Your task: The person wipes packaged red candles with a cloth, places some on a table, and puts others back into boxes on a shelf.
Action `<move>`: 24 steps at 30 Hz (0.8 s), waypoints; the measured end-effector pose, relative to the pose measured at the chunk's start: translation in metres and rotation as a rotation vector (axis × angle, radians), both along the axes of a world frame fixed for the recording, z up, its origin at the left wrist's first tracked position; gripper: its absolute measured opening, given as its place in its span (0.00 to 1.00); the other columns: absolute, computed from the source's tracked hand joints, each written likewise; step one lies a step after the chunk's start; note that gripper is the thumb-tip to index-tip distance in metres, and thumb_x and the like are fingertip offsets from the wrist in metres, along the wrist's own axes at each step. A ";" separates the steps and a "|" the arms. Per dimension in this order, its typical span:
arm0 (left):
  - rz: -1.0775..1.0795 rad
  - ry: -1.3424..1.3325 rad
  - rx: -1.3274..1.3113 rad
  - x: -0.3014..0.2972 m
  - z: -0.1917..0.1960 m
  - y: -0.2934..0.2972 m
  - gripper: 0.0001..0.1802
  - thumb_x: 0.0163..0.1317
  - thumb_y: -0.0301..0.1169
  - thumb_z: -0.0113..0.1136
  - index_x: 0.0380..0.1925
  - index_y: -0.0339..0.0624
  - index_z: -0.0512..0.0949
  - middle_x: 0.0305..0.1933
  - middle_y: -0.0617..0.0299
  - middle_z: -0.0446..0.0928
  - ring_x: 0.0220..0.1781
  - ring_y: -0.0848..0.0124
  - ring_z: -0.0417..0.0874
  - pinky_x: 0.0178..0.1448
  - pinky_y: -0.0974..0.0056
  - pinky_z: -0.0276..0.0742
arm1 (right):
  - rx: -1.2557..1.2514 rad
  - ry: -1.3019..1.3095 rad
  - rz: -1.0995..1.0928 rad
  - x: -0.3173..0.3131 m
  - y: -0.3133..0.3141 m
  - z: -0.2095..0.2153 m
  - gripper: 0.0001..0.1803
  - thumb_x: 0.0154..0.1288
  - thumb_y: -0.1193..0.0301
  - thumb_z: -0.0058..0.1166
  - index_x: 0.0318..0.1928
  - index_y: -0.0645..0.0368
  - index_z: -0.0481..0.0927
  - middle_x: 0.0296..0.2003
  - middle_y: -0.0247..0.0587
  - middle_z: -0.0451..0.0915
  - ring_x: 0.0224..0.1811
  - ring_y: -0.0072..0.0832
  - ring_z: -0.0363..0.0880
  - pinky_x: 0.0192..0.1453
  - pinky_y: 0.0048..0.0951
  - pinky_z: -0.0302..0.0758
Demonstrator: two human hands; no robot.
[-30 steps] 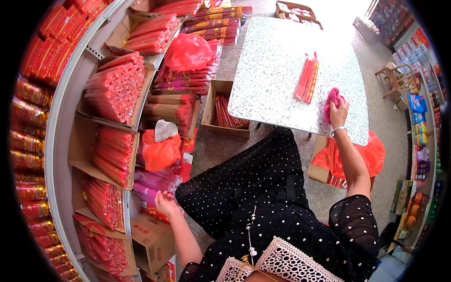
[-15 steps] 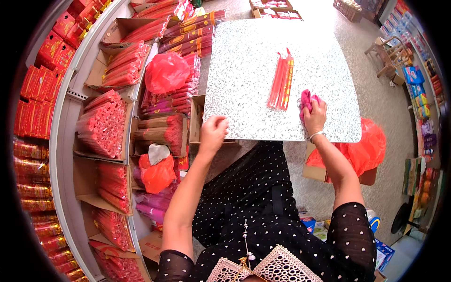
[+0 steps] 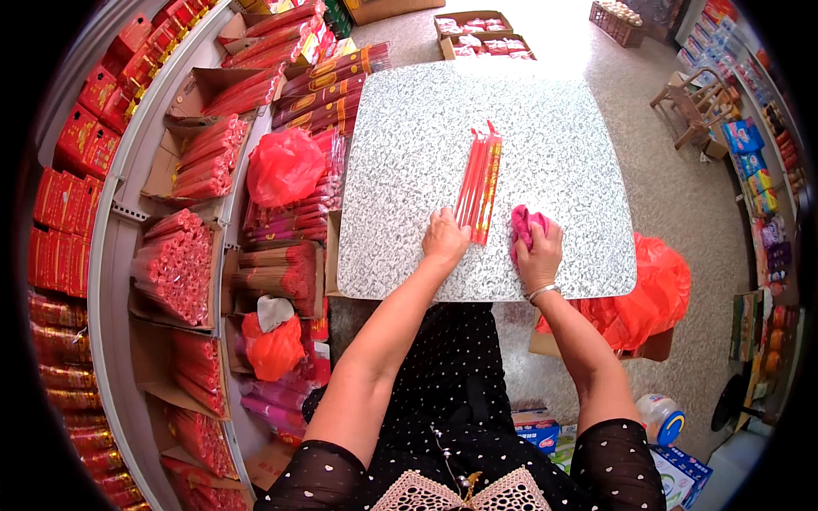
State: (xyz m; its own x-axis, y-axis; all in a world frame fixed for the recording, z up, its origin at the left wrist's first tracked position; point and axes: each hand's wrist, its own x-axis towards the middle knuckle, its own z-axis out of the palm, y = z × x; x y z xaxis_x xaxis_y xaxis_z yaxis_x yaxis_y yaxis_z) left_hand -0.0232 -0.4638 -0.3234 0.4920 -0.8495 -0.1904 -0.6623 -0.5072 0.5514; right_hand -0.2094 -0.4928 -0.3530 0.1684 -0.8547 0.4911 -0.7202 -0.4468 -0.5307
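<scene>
A long red packet of incense sticks [image 3: 479,182] lies lengthwise on the speckled grey table [image 3: 400,145]. My left hand [image 3: 445,238] rests on the tabletop at the packet's near end, fingers touching it. My right hand [image 3: 538,253] is closed on a crumpled pink cloth [image 3: 522,224] pressed onto the table just right of the packet.
Shelves at the left hold cardboard boxes of red incense bundles [image 3: 175,264] and stacked red packs [image 3: 64,196]. Red plastic bags [image 3: 284,165] lie between shelf and table; another red bag [image 3: 652,294] sits under the table's right corner. Wooden chairs [image 3: 694,106] stand far right.
My left hand rose from the boxes low at the left, reached the table's edge, then slid right to the packet's near end. The right hand kept the cloth on the table.
</scene>
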 end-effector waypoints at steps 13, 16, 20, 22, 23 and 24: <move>-0.039 0.689 -0.064 0.033 -0.013 0.021 0.13 0.49 0.32 0.58 0.31 0.35 0.72 0.25 0.55 0.76 0.25 0.64 0.78 0.29 0.64 0.73 | -0.013 -0.012 0.012 0.005 0.001 0.008 0.18 0.45 0.71 0.57 0.41 0.58 0.75 0.46 0.50 0.70 0.47 0.47 0.68 0.50 0.43 0.69; 0.117 1.170 -0.085 0.050 0.019 0.087 0.09 0.51 0.31 0.57 0.28 0.36 0.74 0.19 0.64 0.71 0.17 0.75 0.69 0.21 0.72 0.64 | -0.003 -0.018 -0.002 0.003 0.000 0.004 0.18 0.45 0.72 0.57 0.41 0.58 0.75 0.46 0.49 0.71 0.47 0.47 0.69 0.50 0.42 0.69; 0.135 1.292 -0.241 0.070 0.048 0.208 0.14 0.50 0.29 0.58 0.36 0.35 0.72 0.22 0.63 0.70 0.20 0.76 0.70 0.24 0.71 0.67 | -0.018 -0.040 0.027 0.009 0.003 0.006 0.17 0.46 0.73 0.55 0.41 0.58 0.76 0.47 0.50 0.71 0.50 0.47 0.68 0.53 0.41 0.68; 0.204 1.234 -0.301 0.072 0.072 0.265 0.17 0.51 0.29 0.56 0.40 0.33 0.70 0.28 0.56 0.75 0.23 0.71 0.77 0.26 0.71 0.71 | -0.048 0.008 0.024 0.007 0.002 0.002 0.17 0.47 0.74 0.53 0.42 0.59 0.76 0.48 0.52 0.71 0.52 0.48 0.68 0.56 0.41 0.67; 0.277 1.212 -0.355 0.073 0.080 0.291 0.18 0.52 0.28 0.56 0.42 0.33 0.69 0.32 0.52 0.77 0.25 0.69 0.79 0.25 0.69 0.73 | -0.069 0.015 0.041 0.007 0.000 -0.003 0.17 0.48 0.73 0.53 0.43 0.60 0.75 0.49 0.52 0.71 0.52 0.48 0.68 0.56 0.41 0.66; 0.336 1.200 -0.401 0.070 0.092 0.309 0.18 0.52 0.28 0.56 0.43 0.32 0.69 0.33 0.52 0.77 0.24 0.69 0.79 0.24 0.69 0.73 | -0.031 0.014 0.036 0.005 -0.001 -0.010 0.18 0.49 0.73 0.53 0.44 0.60 0.75 0.49 0.53 0.71 0.53 0.48 0.67 0.56 0.41 0.66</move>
State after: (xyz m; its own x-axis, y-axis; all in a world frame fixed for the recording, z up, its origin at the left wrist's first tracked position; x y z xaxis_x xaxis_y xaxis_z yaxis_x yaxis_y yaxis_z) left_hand 0.0470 -0.1546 -0.2311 0.3914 -0.8191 -0.4193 0.4697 -0.2141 0.8565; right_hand -0.2047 -0.4937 -0.3633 0.2060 -0.8323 0.5146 -0.7108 -0.4887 -0.5059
